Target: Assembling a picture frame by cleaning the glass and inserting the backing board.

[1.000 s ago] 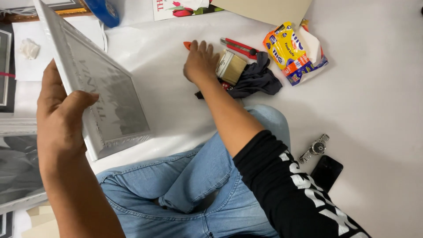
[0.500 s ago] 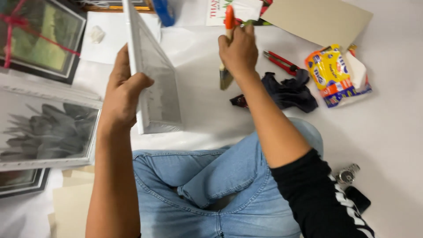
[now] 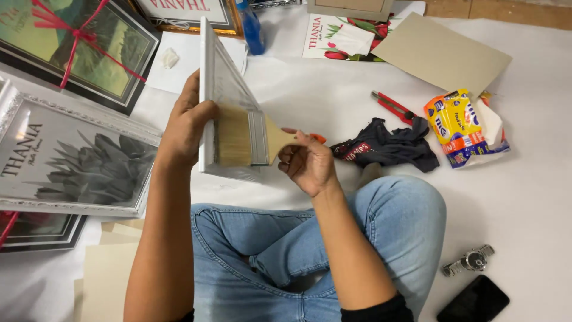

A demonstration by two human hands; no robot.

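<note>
Both hands are up over my lap. My left hand (image 3: 186, 128) grips the left edge of a white picture frame (image 3: 229, 101), fingers curled around it, holding it on edge and tilted above my knees. My right hand (image 3: 307, 162) pinches the handle of a wide paintbrush (image 3: 250, 140), whose pale bristles lie against the frame's near end. Right of the brush, on the white floor covering (image 3: 536, 179), I see a dark cloth (image 3: 387, 146), a red cutter (image 3: 393, 107) and a yellow packet (image 3: 459, 125). Near right lie a wristwatch (image 3: 471, 260) and a black phone (image 3: 473, 301). Framed pictures (image 3: 77, 161) rest at the left.
</note>
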